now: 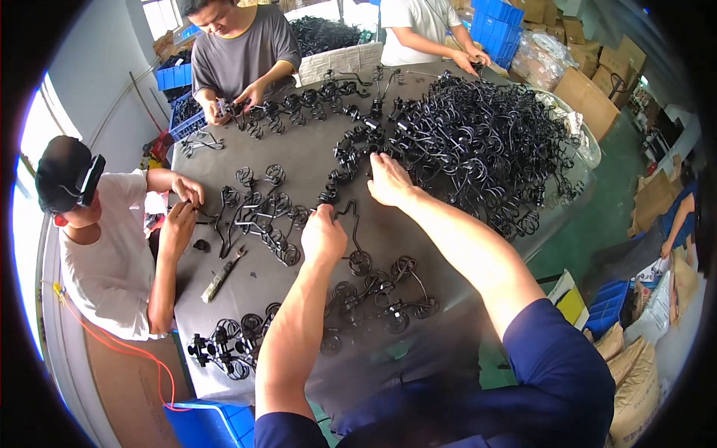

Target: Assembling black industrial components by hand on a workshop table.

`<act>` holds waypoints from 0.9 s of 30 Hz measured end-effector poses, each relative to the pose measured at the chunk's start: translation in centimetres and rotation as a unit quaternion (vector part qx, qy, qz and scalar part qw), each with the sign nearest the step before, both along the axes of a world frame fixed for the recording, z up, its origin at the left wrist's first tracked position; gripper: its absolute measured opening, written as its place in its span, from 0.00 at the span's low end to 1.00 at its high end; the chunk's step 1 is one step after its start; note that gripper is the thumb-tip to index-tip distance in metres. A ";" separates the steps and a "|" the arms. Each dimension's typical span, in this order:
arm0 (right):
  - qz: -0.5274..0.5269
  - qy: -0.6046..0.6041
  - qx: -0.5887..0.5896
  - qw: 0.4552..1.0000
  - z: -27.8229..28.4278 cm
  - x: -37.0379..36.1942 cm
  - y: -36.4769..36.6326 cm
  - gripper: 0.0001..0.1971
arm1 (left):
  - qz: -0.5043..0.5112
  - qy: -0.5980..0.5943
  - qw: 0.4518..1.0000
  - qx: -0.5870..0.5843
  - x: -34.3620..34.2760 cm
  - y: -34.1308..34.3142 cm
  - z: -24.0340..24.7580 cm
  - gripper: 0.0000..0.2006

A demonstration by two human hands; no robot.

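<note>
My left hand is closed at the near end of a line of black ribbed fittings. A bent black wire part with a coiled end runs out beside its fingers. What lies inside the grip is partly hidden by the fingers. Farther right, my right hand reaches forward with its fingers stretched out, the tips touching or just beside the fittings. A big heap of black coiled wire parts rises just to the right of that hand. More coiled wire parts lie loose left of my left hand.
Cutting pliers rest on the grey table. Coiled parts and another group lie near my forearms. A person at the left and two people across the table handle black parts. Blue crates and cartons stand behind.
</note>
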State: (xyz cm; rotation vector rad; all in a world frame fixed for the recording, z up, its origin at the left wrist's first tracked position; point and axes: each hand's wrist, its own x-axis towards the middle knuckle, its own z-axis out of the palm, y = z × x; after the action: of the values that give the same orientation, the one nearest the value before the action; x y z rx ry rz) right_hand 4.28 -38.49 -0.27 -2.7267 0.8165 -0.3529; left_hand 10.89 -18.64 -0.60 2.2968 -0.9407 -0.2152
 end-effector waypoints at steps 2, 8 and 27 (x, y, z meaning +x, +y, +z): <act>-0.028 0.036 -0.034 0.998 -0.3 0.9 0.1 0.23 | -0.001 0.012 1.000 -0.007 -0.1 -0.1 0.1 0.15; 0.130 -0.114 -0.084 0.981 -2.6 0.3 0.5 0.11 | 0.026 0.049 0.998 -0.026 0.0 -0.4 -0.4 0.16; 0.334 -0.303 0.065 0.890 6.1 -9.7 8.9 0.27 | -0.166 0.583 0.736 -0.302 -0.5 0.4 3.0 0.14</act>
State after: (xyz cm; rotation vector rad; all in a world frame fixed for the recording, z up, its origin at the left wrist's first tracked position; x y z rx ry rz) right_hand -5.39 -29.56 5.80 -2.3446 -0.2551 -0.8723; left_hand 10.43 -18.24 2.39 0.9814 -0.5501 -1.1494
